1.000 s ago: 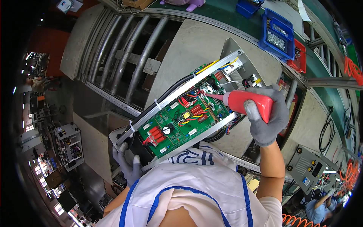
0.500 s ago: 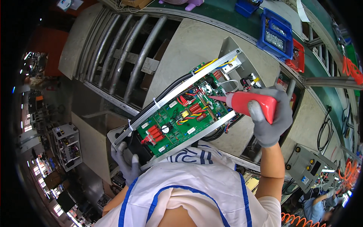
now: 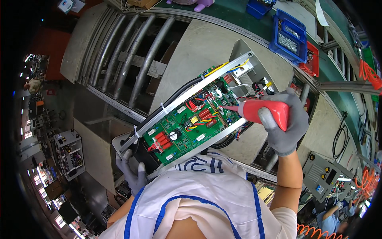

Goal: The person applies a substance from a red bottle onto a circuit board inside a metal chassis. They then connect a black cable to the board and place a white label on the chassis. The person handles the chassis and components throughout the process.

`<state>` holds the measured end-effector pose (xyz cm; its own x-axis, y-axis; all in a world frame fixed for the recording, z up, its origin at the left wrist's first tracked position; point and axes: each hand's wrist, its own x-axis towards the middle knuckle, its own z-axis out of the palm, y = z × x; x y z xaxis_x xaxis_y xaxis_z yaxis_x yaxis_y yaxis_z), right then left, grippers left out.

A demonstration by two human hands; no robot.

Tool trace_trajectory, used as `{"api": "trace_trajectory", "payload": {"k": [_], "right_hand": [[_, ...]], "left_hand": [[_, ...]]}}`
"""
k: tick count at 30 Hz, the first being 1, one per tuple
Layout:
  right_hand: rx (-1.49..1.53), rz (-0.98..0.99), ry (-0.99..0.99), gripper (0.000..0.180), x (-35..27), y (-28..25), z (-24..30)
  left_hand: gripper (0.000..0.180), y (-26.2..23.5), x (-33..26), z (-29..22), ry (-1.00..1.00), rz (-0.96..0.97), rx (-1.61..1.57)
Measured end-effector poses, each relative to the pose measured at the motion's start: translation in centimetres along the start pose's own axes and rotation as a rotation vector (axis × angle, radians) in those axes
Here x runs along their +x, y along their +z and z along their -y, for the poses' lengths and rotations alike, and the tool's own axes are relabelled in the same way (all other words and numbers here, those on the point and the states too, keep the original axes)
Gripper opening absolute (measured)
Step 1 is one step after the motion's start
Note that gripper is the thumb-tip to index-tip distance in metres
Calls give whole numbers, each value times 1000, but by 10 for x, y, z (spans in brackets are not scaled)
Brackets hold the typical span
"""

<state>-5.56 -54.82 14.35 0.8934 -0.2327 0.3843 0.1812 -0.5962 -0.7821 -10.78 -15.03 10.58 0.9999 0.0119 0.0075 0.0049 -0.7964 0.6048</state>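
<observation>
In front of me lies a long open metal chassis [image 3: 187,95], tilted up to the right, with a green circuit board [image 3: 181,133] inside. Red parts, a yellow coil and bundled wires sit on the board. My gloved right hand [image 3: 287,123] is wrapped round a red squeeze bottle [image 3: 258,112]. Its thin nozzle reaches left over the board, with the tip close to parts near the right end; whether it touches them I cannot tell. My gloved left hand [image 3: 133,173] grips the chassis at its lower left corner, fingers curled over the edge.
Metal rollers [image 3: 131,59] run at the upper left. Blue bins [image 3: 289,38] of small metal hardware and a red bin [image 3: 312,59] stand at the upper right. A grey panelled unit [image 3: 323,175] is at the lower right. A person [image 3: 332,217] works beyond it, near coiled orange hoses [image 3: 364,181].
The bottle's nozzle tip has shifted slightly down toward the near side of the board. My left hand and the chassis stay where they were.
</observation>
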Motion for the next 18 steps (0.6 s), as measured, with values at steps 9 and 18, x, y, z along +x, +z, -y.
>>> {"api": "trace_trajectory", "payload": {"k": [9, 18], "right_hand": [[49, -11, 34, 26, -5, -5, -2], [9, 9, 52, 29, -10, -6, -8]], "left_hand": [[56, 2, 1, -1, -2, -9, -16], [56, 0, 0, 2, 24, 3, 41]]}}
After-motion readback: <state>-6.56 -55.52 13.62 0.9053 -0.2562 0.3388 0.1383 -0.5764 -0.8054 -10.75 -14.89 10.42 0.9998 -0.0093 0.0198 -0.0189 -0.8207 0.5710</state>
